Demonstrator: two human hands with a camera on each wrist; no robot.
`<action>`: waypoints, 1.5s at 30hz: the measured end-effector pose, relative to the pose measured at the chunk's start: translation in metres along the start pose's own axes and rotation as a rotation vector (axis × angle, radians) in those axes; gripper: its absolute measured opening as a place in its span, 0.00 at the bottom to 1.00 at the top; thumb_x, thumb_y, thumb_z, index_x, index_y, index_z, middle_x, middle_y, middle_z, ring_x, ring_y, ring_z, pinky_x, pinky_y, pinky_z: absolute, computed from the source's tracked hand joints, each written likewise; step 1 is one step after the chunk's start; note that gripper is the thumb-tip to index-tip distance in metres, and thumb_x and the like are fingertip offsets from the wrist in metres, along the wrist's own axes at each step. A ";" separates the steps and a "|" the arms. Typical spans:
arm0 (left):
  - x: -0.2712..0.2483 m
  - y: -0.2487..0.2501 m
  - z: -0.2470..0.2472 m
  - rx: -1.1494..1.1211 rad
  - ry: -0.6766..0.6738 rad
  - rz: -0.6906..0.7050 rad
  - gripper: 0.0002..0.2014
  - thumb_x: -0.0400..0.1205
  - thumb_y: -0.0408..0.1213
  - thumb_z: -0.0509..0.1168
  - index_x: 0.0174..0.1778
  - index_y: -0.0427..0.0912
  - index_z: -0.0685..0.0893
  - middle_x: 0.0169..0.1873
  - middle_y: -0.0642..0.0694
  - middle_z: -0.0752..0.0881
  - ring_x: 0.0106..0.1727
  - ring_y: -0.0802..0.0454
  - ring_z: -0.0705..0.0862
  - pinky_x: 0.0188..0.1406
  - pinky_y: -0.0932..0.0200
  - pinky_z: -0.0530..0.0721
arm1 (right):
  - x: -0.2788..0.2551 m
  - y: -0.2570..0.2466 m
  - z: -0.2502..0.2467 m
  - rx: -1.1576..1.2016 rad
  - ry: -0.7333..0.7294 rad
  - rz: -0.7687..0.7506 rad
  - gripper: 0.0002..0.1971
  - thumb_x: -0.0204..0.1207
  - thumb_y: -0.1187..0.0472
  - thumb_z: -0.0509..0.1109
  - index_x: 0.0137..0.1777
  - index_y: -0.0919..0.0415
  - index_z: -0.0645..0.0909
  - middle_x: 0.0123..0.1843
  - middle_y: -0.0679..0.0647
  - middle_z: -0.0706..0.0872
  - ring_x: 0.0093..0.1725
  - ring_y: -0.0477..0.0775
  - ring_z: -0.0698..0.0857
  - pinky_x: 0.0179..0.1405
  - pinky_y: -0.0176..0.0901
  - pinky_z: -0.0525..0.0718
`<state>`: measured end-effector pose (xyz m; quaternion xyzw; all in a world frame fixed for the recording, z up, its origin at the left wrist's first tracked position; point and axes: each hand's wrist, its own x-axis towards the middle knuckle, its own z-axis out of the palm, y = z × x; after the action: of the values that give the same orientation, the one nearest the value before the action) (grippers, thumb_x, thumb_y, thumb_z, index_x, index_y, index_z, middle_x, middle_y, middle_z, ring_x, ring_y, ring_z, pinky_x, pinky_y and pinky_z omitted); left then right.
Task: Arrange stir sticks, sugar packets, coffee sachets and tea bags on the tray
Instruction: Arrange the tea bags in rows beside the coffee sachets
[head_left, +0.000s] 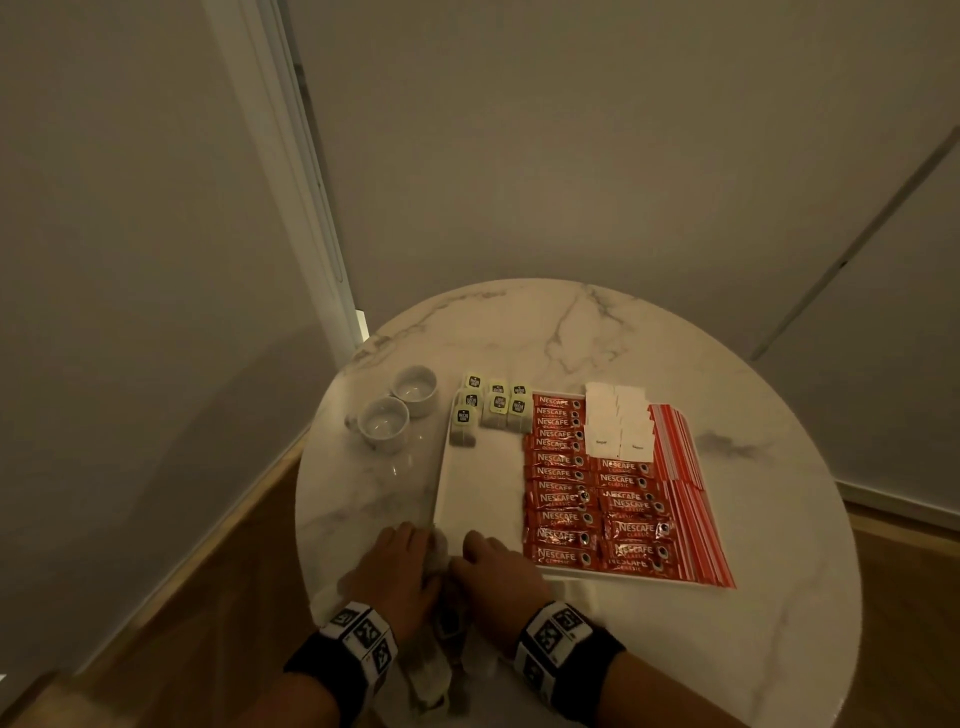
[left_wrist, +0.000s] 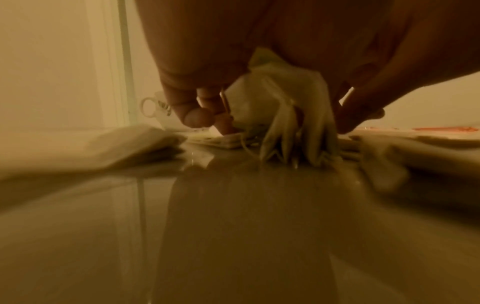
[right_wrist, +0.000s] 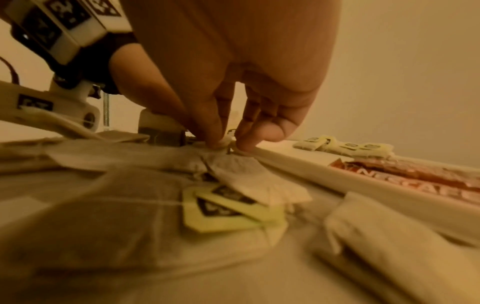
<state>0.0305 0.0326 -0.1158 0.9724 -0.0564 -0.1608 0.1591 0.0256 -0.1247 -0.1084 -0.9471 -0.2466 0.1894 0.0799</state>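
- The loose tea bags lie in a heap on the surface at the near edge, just in front of the tray, and both hands are down in the pile.
- The left hand has its fingers curled round a bunch of bags — in its wrist view several hang from the grip, paper and strings trailing to the surface.
- The right hand pinches something small between thumb and fingertips right at the tray's near rim; it looks like a tag or a bag's top corner, though I can't tell which.
- These bags look feather-light, soft and floppy. Thin paper like that would likely tear if tugged, and the strings and yellow tags seem tangled across each other, so I'd expect one bag lifted to drag its neighbours.
- Best hold, I'd say, is the bag's top fold or the tag, one at a time, lifted gently — not a fistful.
- On the tray a few tea bags already sit in rows at the far left corner, with bare tray below them for the rest.
- The coffee sachets, sugar packets and stir sticks are laid out to the right; two cups stand on the surface just left of the tray.
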 end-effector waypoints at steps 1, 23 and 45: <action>0.002 0.000 0.000 -0.004 0.013 0.004 0.21 0.84 0.51 0.55 0.71 0.49 0.69 0.67 0.50 0.72 0.66 0.52 0.72 0.66 0.56 0.74 | 0.000 0.001 0.000 0.012 0.006 0.008 0.13 0.79 0.57 0.65 0.61 0.58 0.73 0.60 0.59 0.72 0.56 0.63 0.76 0.44 0.52 0.79; 0.000 0.017 -0.076 -1.892 -0.102 -0.204 0.14 0.80 0.38 0.58 0.40 0.37 0.88 0.36 0.33 0.87 0.34 0.42 0.88 0.23 0.58 0.84 | 0.020 -0.010 -0.006 -0.054 -0.097 -0.060 0.26 0.78 0.58 0.67 0.75 0.57 0.67 0.74 0.59 0.63 0.64 0.64 0.70 0.50 0.55 0.79; 0.069 0.038 -0.048 -1.161 -0.222 -0.172 0.08 0.77 0.35 0.71 0.51 0.39 0.85 0.40 0.37 0.88 0.33 0.53 0.79 0.25 0.62 0.77 | 0.033 0.079 -0.109 0.770 0.030 0.189 0.12 0.77 0.60 0.72 0.60 0.55 0.83 0.50 0.46 0.87 0.47 0.46 0.87 0.44 0.32 0.85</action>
<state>0.1092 -0.0002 -0.0805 0.7051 0.1032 -0.2783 0.6441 0.1304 -0.1832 -0.0382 -0.8690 -0.0680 0.2608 0.4150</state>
